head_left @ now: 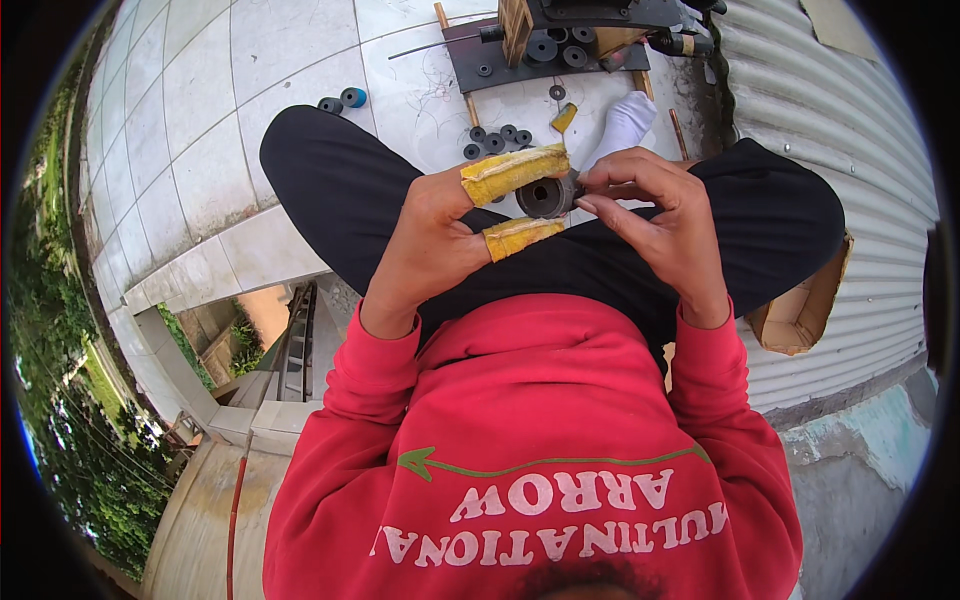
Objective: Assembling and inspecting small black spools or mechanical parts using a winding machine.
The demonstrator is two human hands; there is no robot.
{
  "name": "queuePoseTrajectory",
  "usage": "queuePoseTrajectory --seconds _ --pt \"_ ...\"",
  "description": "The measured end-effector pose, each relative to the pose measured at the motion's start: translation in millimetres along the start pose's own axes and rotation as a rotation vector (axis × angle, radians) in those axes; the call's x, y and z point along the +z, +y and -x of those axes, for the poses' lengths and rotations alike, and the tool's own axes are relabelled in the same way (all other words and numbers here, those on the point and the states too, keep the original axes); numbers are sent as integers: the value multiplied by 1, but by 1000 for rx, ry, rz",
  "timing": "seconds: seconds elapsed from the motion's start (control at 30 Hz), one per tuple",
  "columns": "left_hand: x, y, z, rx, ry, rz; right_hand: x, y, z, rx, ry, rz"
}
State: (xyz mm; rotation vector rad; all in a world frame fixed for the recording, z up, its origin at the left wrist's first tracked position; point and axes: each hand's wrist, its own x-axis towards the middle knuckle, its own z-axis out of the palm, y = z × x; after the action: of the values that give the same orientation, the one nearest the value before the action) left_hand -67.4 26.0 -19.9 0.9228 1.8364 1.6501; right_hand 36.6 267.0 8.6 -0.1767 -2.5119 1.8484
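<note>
My left hand (pixel 430 225) has yellow wraps (pixel 512 174) on its thumb and forefinger. Between those two fingers sits a dark round rubber-like ring (pixel 530 205) with a square-looking hole, held above my lap. At the ring's right edge, the thumb and fingers of my right hand (pixel 665 215) are pinched together. Whether they grip the rim or a small dark thing against it is hidden. Beyond my hands, several small black rings (pixel 494 143) lie on the pale tiles, close to a loose yellow piece (pixel 564 118).
A dark machine on a board (pixel 465 65) stands ahead, with more black rings on it. Two rolls, one blue-sided (pixel 353 97), lie beyond my left knee. My white-socked foot (pixel 628 120) rests near the board. A cardboard box (pixel 800 315) sits by corrugated sheeting (pixel 815 150) at right.
</note>
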Motion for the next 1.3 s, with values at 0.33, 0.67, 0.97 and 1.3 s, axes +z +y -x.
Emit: queuePoseTrajectory --seconds 0.33,0.67,0.97,1.3 --pt "3 1 0 -20 -29 156 2 10 3 109 -30 -196" --pt "3 0 -2 -50 -9 130 13 18 5 27 -21 -122" --pt "2 1 -1 0 23 107 15 21 6 33 81 -249" --pt "3 6 -1 -18 -9 88 15 17 8 20 80 -189"
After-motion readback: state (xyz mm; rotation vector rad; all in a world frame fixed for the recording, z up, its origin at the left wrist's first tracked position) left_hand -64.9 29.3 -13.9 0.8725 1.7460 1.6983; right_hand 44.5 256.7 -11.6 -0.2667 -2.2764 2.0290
